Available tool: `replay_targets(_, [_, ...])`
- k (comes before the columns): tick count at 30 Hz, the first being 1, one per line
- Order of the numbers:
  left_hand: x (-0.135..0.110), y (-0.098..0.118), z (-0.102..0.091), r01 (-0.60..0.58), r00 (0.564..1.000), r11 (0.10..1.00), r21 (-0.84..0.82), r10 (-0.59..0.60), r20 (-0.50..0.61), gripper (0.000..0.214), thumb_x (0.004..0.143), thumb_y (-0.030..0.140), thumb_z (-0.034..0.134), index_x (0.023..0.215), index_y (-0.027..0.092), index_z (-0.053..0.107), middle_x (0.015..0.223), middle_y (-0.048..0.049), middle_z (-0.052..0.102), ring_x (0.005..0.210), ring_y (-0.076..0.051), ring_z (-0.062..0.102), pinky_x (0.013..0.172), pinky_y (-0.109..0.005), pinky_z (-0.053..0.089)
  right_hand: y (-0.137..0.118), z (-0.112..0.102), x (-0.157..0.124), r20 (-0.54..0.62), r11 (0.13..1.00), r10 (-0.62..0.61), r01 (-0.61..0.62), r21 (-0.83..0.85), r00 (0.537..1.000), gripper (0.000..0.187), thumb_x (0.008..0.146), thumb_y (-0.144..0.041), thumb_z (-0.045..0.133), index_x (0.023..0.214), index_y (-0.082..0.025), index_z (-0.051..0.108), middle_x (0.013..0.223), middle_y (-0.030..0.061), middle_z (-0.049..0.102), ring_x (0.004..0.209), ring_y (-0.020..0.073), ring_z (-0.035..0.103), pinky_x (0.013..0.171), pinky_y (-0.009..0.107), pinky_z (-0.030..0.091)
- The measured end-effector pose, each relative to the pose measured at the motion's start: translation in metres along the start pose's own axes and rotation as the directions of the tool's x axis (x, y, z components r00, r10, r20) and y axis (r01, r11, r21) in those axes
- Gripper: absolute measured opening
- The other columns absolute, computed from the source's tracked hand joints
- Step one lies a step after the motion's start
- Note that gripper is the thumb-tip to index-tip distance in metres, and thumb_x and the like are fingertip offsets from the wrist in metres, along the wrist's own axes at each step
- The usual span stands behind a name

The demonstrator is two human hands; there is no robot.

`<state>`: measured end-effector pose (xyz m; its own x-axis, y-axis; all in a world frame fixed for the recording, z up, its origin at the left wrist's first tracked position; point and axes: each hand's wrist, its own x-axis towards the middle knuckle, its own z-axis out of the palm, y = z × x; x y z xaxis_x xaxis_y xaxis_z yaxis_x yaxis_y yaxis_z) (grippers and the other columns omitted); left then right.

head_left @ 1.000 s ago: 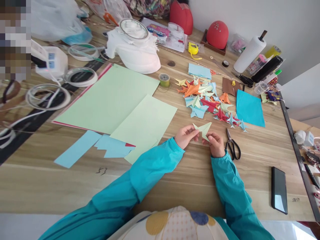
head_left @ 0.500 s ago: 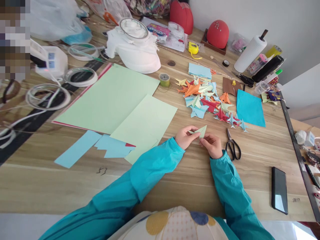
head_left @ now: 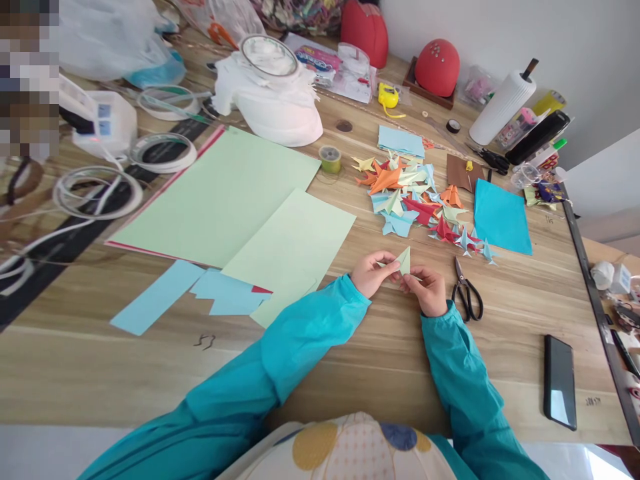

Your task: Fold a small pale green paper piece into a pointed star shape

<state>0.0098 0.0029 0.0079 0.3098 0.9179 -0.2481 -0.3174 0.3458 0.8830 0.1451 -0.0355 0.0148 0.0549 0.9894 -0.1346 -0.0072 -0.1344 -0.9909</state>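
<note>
A small pale green folded paper piece (head_left: 405, 259) is pinched between both hands above the table, its pointed tip facing away from me. My left hand (head_left: 373, 273) grips its left side with thumb and fingers closed. On the lower right side, my right hand (head_left: 425, 289) pinches it with thumb and forefinger; the part under the fingers is hidden. Just beyond lies a heap of folded paper cranes (head_left: 400, 183) in orange, red, blue and pale green. Black-handled scissors (head_left: 467, 293) lie right of my right hand.
Pale green sheets (head_left: 250, 193) and light blue paper strips (head_left: 156, 297) lie at left. A thread spool (head_left: 330, 160) stands beyond them. A turquoise cloth-like square (head_left: 503, 217) is right of the heap, and a phone (head_left: 559, 381) lies near the front right edge.
The folded paper has turned, so its tip points more straight away from me. My right hand has shifted slightly, its fingers now closer along the paper's right side.
</note>
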Motion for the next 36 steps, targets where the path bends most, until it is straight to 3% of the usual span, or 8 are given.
replay_targets(14, [-0.0038, 0.0023, 0.0017, -0.014, 0.997, 0.998, 0.068, 0.009, 0.073, 0.028, 0.058, 0.031, 0.070, 0.075, 0.012, 0.057, 0.062, 0.0000, 0.062, 0.055, -0.011, 0.058, 0.056, -0.025, 0.050, 0.0023, -0.0054, 0.0014, 0.007, 0.999, -0.004, 0.004, 0.040, 1.000, 0.017, 0.066, -0.031, 0.067, 0.070, -0.016, 0.060, 0.056, 0.0000, 0.063, 0.045, 0.0111, 0.055, 0.044, 0.024, 0.045])
replay_targets(36, [-0.0046, 0.0039, 0.0025, -0.004, 0.998, 0.997, 0.073, -0.001, 0.068, 0.028, 0.054, 0.027, 0.071, 0.072, 0.011, 0.058, 0.062, 0.0004, 0.061, 0.053, -0.010, 0.056, 0.053, -0.025, 0.048, 0.0036, -0.0081, 0.0018, 0.102, 1.000, 0.026, -0.027, 0.006, 0.994, 0.017, 0.069, -0.032, 0.064, 0.067, -0.016, 0.059, 0.053, -0.0007, 0.061, 0.044, 0.0103, 0.054, 0.043, 0.023, 0.044])
